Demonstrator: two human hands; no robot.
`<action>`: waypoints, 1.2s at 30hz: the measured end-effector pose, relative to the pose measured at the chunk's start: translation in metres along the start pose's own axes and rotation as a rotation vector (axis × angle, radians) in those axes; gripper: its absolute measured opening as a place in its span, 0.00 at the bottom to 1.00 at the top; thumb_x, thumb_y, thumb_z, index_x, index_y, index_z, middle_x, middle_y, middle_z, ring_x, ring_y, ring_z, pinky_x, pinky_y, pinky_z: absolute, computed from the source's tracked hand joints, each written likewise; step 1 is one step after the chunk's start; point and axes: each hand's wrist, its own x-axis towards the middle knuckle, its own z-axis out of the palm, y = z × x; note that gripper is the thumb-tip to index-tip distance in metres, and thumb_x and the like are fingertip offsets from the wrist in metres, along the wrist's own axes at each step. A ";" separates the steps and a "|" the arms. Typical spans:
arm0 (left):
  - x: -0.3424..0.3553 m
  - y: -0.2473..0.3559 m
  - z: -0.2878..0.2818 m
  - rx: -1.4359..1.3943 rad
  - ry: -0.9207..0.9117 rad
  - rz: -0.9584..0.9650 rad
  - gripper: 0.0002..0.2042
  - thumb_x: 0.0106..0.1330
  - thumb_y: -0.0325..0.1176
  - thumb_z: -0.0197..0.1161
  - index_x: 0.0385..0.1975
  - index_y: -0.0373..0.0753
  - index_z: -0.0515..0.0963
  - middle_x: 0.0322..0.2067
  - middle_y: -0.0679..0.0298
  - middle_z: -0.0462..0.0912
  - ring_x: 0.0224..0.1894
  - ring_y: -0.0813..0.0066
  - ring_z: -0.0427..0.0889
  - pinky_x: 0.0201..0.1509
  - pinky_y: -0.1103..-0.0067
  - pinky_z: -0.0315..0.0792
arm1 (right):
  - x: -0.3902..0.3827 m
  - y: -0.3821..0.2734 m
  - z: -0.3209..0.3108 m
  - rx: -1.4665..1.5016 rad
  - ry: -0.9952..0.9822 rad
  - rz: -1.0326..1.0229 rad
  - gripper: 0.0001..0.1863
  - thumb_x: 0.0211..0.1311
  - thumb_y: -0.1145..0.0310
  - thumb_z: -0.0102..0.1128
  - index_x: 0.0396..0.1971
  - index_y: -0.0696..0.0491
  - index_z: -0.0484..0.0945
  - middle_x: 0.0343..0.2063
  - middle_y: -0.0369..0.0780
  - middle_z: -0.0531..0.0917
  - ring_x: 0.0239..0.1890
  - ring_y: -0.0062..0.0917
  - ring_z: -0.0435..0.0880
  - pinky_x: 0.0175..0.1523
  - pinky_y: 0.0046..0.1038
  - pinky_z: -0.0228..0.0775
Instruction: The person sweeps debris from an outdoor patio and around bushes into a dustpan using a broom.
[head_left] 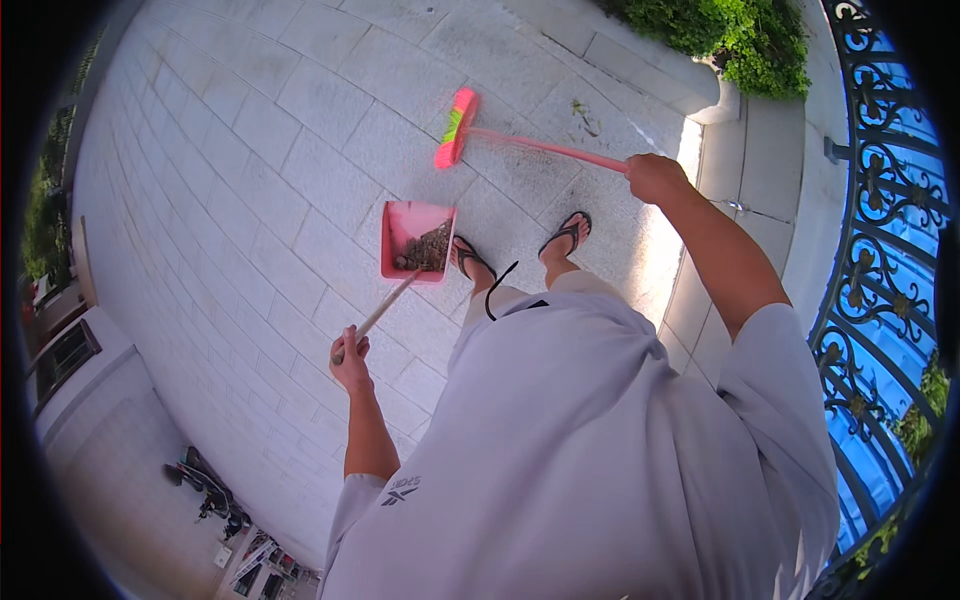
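My left hand (350, 360) is closed round the upper end of a pale dustpan handle. At its far end the pink dustpan (397, 222) sits on the paving, left of my feet, with brown debris (425, 250) heaped inside. My right hand (657, 179) grips the pink stick of a broom (458, 128), held out to the right. The broom's head, pink with a yellow-green band, is beyond the dustpan and apart from it. Whether its bristles touch the ground I cannot tell.
Grey stone paving (300, 130) spreads ahead and to the left. A few leaves (584, 118) lie right of the broom head. Green bushes (740, 40) grow behind a low stone kerb (640, 65). An ornate metal fence (880, 290) runs along the right. A motorbike (208, 490) stands at the lower left.
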 end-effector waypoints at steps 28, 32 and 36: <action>-0.037 -0.133 -0.243 0.036 -0.012 0.037 0.18 0.74 0.41 0.76 0.47 0.29 0.86 0.39 0.58 0.88 0.38 0.73 0.88 0.48 0.76 0.87 | -0.172 -0.152 0.227 0.016 0.084 0.072 0.24 0.82 0.61 0.49 0.70 0.56 0.69 0.47 0.53 0.91 0.51 0.48 0.92 0.56 0.51 0.83; -0.031 -0.154 -0.261 0.003 0.012 0.029 0.18 0.74 0.41 0.76 0.46 0.29 0.85 0.38 0.58 0.88 0.38 0.74 0.88 0.48 0.76 0.87 | -0.249 -0.112 0.247 -0.080 -0.016 0.143 0.26 0.85 0.59 0.49 0.76 0.50 0.65 0.45 0.52 0.91 0.49 0.48 0.92 0.54 0.51 0.83; -0.015 -0.157 -0.269 -0.003 0.001 0.010 0.18 0.74 0.42 0.76 0.46 0.29 0.86 0.37 0.59 0.88 0.38 0.74 0.88 0.47 0.77 0.87 | -0.300 -0.078 0.220 -0.139 -0.029 0.219 0.27 0.85 0.57 0.51 0.78 0.43 0.66 0.43 0.51 0.92 0.47 0.49 0.93 0.53 0.53 0.84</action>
